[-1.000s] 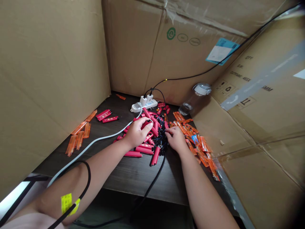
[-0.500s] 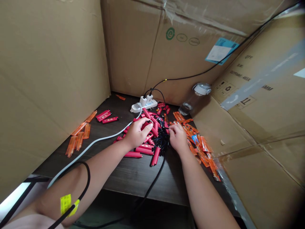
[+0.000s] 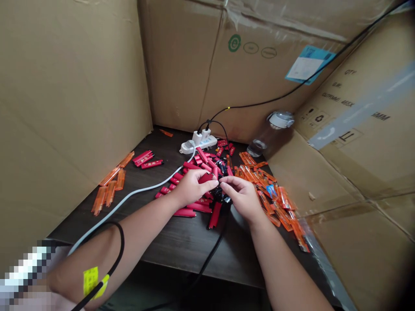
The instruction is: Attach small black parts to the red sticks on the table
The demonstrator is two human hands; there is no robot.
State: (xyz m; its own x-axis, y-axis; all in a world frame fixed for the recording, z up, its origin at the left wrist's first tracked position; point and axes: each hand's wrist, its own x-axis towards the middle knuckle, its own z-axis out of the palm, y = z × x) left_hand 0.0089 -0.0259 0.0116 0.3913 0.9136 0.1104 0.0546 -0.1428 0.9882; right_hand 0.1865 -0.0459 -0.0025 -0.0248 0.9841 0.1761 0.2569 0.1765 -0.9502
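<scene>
My left hand (image 3: 192,188) is closed round a red lighter (image 3: 206,177), just above a heap of red lighters (image 3: 197,206) on the dark table (image 3: 181,242). My right hand (image 3: 242,195) pinches a small black part (image 3: 221,183) against the tip of that lighter. A little pile of black parts (image 3: 222,196) lies under both hands. The two hands meet over the middle of the heap.
Orange lighters (image 3: 275,196) are strewn to the right, more orange ones (image 3: 108,185) at the left, and three red ones (image 3: 146,160) apart. A white power strip (image 3: 198,143) with plugs and a clear bottle (image 3: 269,134) stand behind. Cardboard walls (image 3: 71,95) enclose the table; cables cross it.
My left hand has lifted a red lighter off the heap and drawn nearer. My right hand has come up from the black parts to meet its tip.
</scene>
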